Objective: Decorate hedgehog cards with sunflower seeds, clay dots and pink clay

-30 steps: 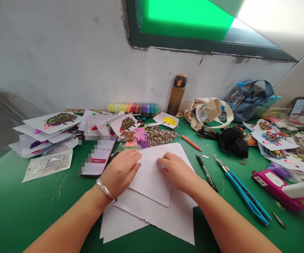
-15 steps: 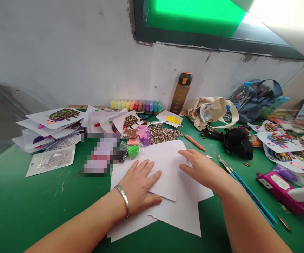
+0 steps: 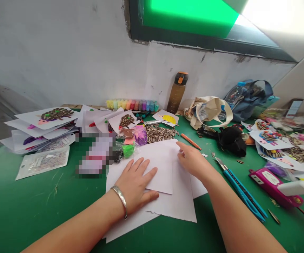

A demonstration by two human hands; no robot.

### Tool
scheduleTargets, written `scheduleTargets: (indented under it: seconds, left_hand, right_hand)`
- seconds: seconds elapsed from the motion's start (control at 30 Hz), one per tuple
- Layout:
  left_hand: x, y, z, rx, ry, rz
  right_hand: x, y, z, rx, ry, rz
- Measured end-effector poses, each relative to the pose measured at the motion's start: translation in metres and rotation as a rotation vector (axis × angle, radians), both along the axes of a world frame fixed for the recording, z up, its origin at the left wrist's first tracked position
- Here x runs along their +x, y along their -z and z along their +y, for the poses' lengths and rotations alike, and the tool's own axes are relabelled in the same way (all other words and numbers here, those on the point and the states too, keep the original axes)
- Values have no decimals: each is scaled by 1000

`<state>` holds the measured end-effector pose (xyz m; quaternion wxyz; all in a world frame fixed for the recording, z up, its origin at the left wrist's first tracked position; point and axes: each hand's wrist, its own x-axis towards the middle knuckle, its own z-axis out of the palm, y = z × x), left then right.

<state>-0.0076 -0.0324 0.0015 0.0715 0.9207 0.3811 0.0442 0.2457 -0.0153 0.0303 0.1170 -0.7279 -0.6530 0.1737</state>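
Observation:
Several white sheets of paper (image 3: pixel 156 175) lie overlapped at odd angles in front of me. My left hand (image 3: pixel 136 184), with a silver bangle at its wrist, rests flat on them, fingers spread. At the far right corner of the top sheet is my right hand (image 3: pixel 190 158), its index finger and thumb drawn together on the paper edge; the other fingers are curled and partly hidden. Right of it lie an orange pen-like stick (image 3: pixel 191 141) and a blue-handled cutter knife (image 3: pixel 243 191).
Striped sunflower seeds (image 3: pixel 160 133) and bags of coloured clay (image 3: pixel 128 150) lie beyond the paper. Stacked hedgehog pictures (image 3: pixel 46 119) stand at left. A brown bottle (image 3: pixel 177 92), cloth bag (image 3: pixel 207 110), black bundle (image 3: pixel 231 140) and magenta glue gun (image 3: pixel 275 188) are around.
My right hand's fingers have closed in at the top sheet's corner. The lower sheet's near right corner has shifted away from me. My left hand stays flat; the view has turned slightly right.

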Motion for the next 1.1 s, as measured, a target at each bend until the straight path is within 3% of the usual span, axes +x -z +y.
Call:
scheduleTargets:
  seconds: [0.3,0.37,0.53,0.77,1.0,1.1]
  left_hand:
    - [1,-9,-1,-2,-52,54]
    - [3,-14,-2,-29,-56,85]
    - [5,-19,-4,-31,-65,77]
    - [6,-20,-6,1,-58,110]
    - [6,-23,-9,-6,-42,77]
    - [7,-24,-9,-25,-14,100]
  right_hand:
    - [2,-14,-12,-148,-10,30]
    - [0,-15,-11,-124,-17,-19]
    - [-4,-10,-7,122,-144,-88]
    - [5,3,0,4,-204,-14]
    - [4,-4,-2,-46,-162,25]
    - [2,-10,-5,-21,-133,-72]
